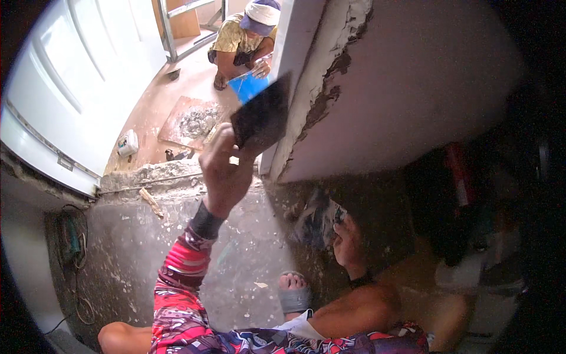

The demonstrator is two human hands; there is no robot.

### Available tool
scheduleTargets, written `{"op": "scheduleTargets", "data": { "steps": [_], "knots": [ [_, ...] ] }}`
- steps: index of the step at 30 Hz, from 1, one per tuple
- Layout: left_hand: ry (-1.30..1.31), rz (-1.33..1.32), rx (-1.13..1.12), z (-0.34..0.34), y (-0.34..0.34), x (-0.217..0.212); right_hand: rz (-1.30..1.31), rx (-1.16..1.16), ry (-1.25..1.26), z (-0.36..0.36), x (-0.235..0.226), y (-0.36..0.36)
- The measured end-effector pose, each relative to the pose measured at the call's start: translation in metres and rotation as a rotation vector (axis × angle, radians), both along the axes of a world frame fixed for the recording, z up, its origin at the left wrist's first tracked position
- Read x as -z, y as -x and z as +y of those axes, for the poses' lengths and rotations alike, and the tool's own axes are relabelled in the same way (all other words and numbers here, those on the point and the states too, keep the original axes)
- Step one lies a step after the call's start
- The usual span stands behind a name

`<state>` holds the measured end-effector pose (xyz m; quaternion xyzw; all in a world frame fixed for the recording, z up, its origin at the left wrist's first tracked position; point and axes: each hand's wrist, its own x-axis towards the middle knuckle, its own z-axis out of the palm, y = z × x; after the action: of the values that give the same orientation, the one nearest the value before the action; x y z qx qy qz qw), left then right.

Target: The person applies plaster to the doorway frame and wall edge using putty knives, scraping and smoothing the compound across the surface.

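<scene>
My left hand (227,165) is raised beside the broken wall edge, fingers closed on a dark flat rectangular plate (262,118). The plate is tilted and slightly blurred, its upper end close to the white door frame. In the shadow low on the right, my right hand (349,241) has its fingers curled next to a crumpled grey, smeared-looking thing (318,223). Whether the fingers grip that thing is too dark to make out. Rough, chipped plaster (333,76) runs down the wall edge right of the plate.
Beyond the threshold a person (244,44) crouches with a blue flat plate (249,87). Near them lie a board with grey mortar (197,121) and a white container (128,143). A white door (76,76) stands left. A cable (79,277) and wood scrap (151,202) lie this side.
</scene>
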<state>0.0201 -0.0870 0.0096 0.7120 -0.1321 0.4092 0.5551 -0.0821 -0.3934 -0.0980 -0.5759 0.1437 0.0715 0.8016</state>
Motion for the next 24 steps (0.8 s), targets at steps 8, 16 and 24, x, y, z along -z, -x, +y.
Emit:
{"op": "scheduleTargets", "data": {
  "steps": [8,16,24],
  "knots": [
    [0.666,0.752,0.890,0.000,0.032,0.011,-0.030,-0.124,-0.374,0.016,-0.012,-0.014],
    [0.825,1.052,0.954,-0.035,0.039,0.103,-0.029,-0.186,-0.586,0.034,-0.015,-0.030],
    [0.298,0.962,0.550,-0.006,0.042,0.146,0.109,-0.071,-0.514,0.030,-0.015,-0.008]
  ]
}}
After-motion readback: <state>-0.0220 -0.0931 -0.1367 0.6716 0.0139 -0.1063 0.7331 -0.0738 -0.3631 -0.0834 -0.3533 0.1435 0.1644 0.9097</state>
